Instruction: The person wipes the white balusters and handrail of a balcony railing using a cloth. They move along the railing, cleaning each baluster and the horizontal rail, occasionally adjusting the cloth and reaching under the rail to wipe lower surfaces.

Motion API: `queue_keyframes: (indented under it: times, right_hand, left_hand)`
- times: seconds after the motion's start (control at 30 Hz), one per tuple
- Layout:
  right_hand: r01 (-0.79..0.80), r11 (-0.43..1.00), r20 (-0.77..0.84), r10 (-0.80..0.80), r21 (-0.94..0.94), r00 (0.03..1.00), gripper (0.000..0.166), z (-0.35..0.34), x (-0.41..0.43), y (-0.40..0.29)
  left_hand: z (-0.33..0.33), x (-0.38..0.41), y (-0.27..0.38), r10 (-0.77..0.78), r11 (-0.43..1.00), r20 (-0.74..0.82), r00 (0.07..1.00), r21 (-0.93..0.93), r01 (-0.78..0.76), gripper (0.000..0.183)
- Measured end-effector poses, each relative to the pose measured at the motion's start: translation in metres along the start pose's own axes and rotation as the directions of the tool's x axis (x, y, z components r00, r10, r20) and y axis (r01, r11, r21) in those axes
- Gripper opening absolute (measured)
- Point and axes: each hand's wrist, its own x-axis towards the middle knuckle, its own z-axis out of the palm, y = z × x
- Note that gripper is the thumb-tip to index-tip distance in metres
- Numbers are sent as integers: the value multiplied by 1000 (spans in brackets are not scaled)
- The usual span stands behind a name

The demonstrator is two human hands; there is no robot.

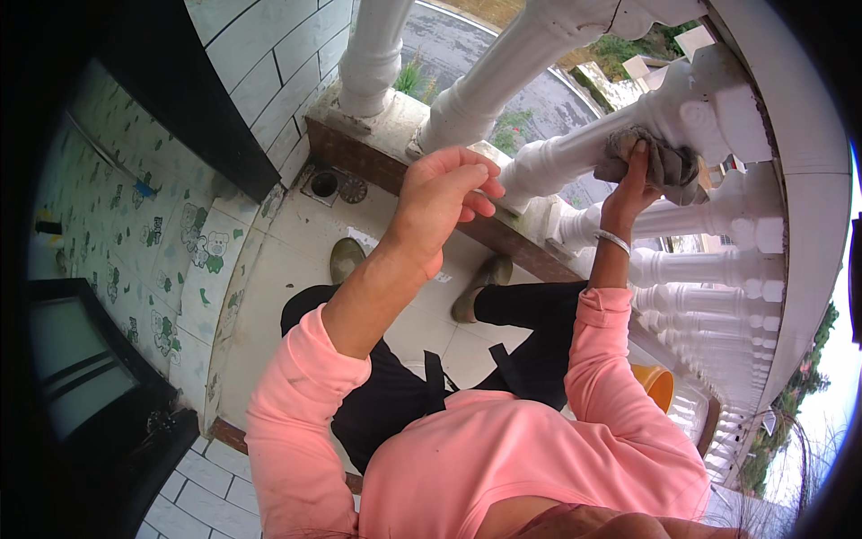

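My right hand point(633, 185), with a bracelet at the wrist, holds a crumpled grey cloth point(656, 162) against the upper part of a white baluster point(599, 145). The cloth looks dirty and covers part of the baluster's side; my palm is partly hidden behind it. My left hand point(454, 185) is raised in front of the lower balusters, its fingers loosely curled and apart, with nothing seen in it. Beside it, another white baluster point(498, 74) rises from the ledge.
The white handrail point(815, 168) runs along the right. A floor drain point(325, 184) with a round metal cover point(353, 191) beside it lies by the corner. An orange bucket point(653, 387) stands behind my right arm. Tiled walls and a dark door frame point(195, 94) are at the left.
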Motion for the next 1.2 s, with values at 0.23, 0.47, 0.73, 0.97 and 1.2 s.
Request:
queue_keyframes:
  times: [0.23, 0.47, 0.73, 0.97, 1.2]
  right_hand:
    - [41, 941, 299, 65, -336, 952, 50, -37, -127, 152]
    - [52, 912, 374, 114, -406, 920, 44, -47, -151, 160]
    - [-61, 801, 536, 453, -595, 712, 37, -41, -189, 120]
    - [930, 222, 952, 152, -294, 264, 33, 69, -100, 89]
    - [739, 125, 670, 540, -662, 509, 42, 108, -84, 189]
  left_hand:
    - [-9, 3, 7, 23, 1000, -97, 995, 5, -23, 14]
    - [-2, 8, 3, 44, 999, -116, 992, 19, -42, 14]
    - [-11, 2, -5, 49, 998, -201, 978, 38, -42, 15]
    - [-17, -9, 9, 83, 996, -169, 982, -29, -89, 14]
    - [-20, -1, 9, 33, 998, -136, 990, -45, -39, 13]
